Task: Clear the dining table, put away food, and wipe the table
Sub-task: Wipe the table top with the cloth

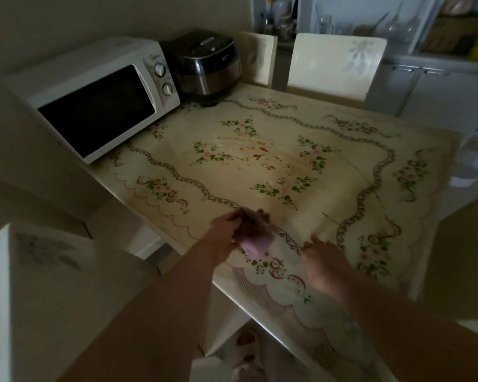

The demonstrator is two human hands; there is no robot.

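- A bunched cloth (255,227), brown on top and lilac below, sits at the near edge of the tabletop (342,188). The person's left hand (225,230) grips it, fingers curled around the wad.
- The right hand (324,264) lies just beside it, fingers stretched out and holding nothing. It appears to press on the flowered cover, though blur hides whether the palm touches.
- Orange-brown sauce stains (260,155) streak the middle of the tabletop, well apart from the cloth. Wiping appears to be the step in hand, with the dirtiest patch not yet reached.
- A microwave (100,97) and a rice cooker (207,64) stand at the far left corner, with a chair (334,62) pushed in at the far side.
- Risks, as judged:
  - A dry or already soiled cloth could smear the sauce wider instead of lifting it.
  - A hard sweep could ruck or drag the cover if the right hand lets go.
  - A stroke running far left could push residue under the microwave.
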